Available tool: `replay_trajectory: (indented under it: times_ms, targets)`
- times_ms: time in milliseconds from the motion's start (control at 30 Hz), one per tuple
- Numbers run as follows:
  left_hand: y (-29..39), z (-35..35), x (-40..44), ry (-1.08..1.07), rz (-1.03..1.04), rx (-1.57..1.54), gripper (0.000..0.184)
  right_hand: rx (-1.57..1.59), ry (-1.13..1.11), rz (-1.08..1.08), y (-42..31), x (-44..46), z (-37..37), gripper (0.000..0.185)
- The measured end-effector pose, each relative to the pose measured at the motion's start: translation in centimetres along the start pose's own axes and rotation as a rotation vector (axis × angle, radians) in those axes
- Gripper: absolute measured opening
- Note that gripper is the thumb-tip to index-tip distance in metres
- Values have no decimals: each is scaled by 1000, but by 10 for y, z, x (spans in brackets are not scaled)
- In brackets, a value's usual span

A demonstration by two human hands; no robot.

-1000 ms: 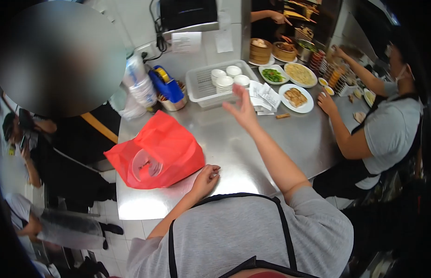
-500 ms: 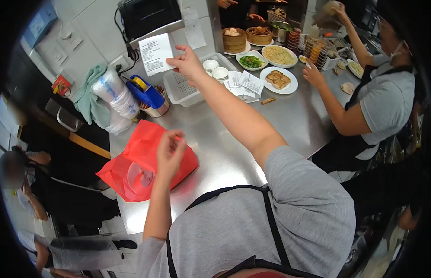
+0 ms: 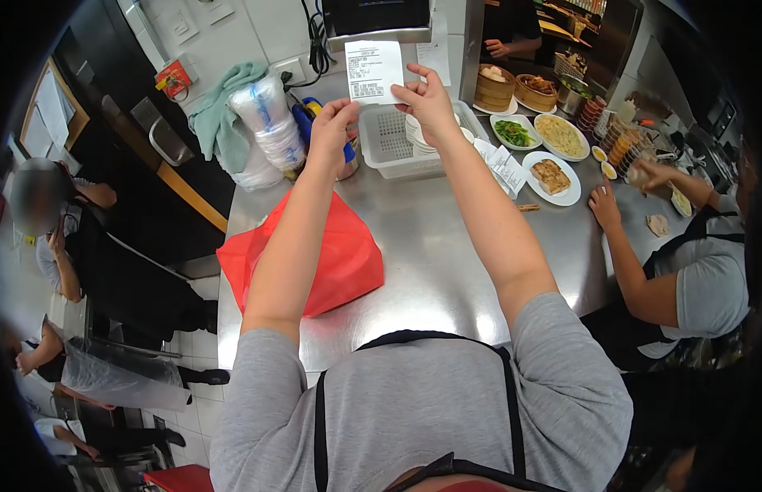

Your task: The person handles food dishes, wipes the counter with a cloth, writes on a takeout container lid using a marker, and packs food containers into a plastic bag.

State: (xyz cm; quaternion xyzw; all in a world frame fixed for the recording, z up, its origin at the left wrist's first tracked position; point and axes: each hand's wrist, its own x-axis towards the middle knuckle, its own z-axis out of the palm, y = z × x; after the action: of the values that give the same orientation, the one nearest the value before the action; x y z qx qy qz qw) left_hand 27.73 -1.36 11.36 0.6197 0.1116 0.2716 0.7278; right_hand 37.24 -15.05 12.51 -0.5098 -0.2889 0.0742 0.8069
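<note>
A white printed receipt (image 3: 374, 70) is held up over the counter, just below a black machine on the wall. My right hand (image 3: 430, 105) pinches its lower right side between thumb and fingers. At the lower left corner, the fingertips of my left hand (image 3: 332, 131) are closed on the paper. Beneath my left forearm a red bag (image 3: 348, 258) rests on the steel counter, partly covered by the arm. Behind my hands sits a white plastic basket (image 3: 409, 168), with small white dishes at its right side.
Plates of greens (image 3: 514, 131), rice (image 3: 561, 135) and a browned slab of food (image 3: 551, 175) stand at the right, near bamboo steamers (image 3: 495, 88). More receipts (image 3: 505, 170) lie beside them. A co-worker (image 3: 700, 279) works at the right edge. Wrapped plastic stacks (image 3: 270, 119) stand at the left.
My left hand has risen from above the red bag to the receipt's lower left corner. My right hand still holds the receipt. The view has shifted, and the co-worker's raised arm has come down.
</note>
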Motion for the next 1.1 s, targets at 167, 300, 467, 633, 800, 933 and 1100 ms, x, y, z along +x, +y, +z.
replay_trajectory:
  times_ms: [167, 300, 467, 633, 800, 933, 1100]
  targets:
    - [-2, -3, 5, -47, 31, 5, 14, -43, -18, -4, 3, 4, -1, 57]
    - [-3, -3, 7, -49, 37, 48, 15, -73, -12, -11, 6, 5, -2, 56]
    - [1, -6, 13, -53, 7, 33, 17, -98, -8, -12, 5, 6, -2, 55]
    - [14, -6, 25, -62, 22, 21, 16, -134, -1, -20, 5, 6, -3, 53]
    - [7, -6, 25, -82, -21, 24, 14, -118, 2, -30, 6, 7, -3, 53]
    - [7, -5, 26, -76, -40, -1, 13, -115, 0, -31, 7, 7, -3, 53]
    - [8, -5, 31, -56, -21, -1, 13, -128, -3, -27, 6, 6, -1, 52]
